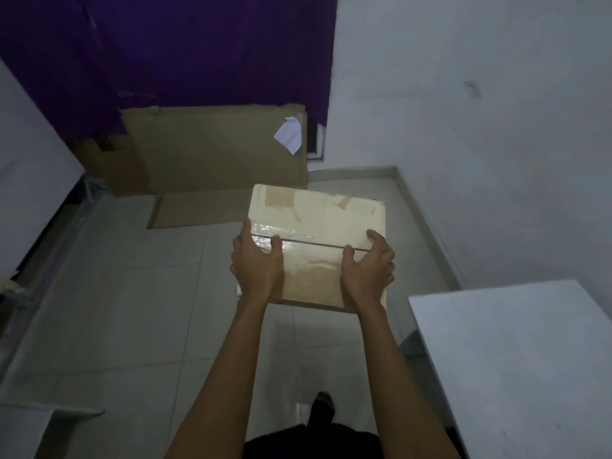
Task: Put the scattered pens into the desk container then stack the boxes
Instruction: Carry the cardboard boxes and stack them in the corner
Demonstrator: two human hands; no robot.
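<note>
A taped cardboard box point(318, 213) with a pale, torn top sits in mid-air over the tiled floor, in the middle of the head view. My left hand point(256, 263) grips its near left corner, thumb on the taped seam. My right hand point(369, 263) grips the near right side, fingers spread over the top. Both arms are stretched forward. No pens or desk container are in view.
A large flat cardboard sheet point(215, 147) leans against the far wall under a purple curtain point(165, 51), with another sheet point(198, 208) lying on the floor. A white desk point(513, 359) stands at the right. A plastic-wrapped edge point(49, 260) runs along the left.
</note>
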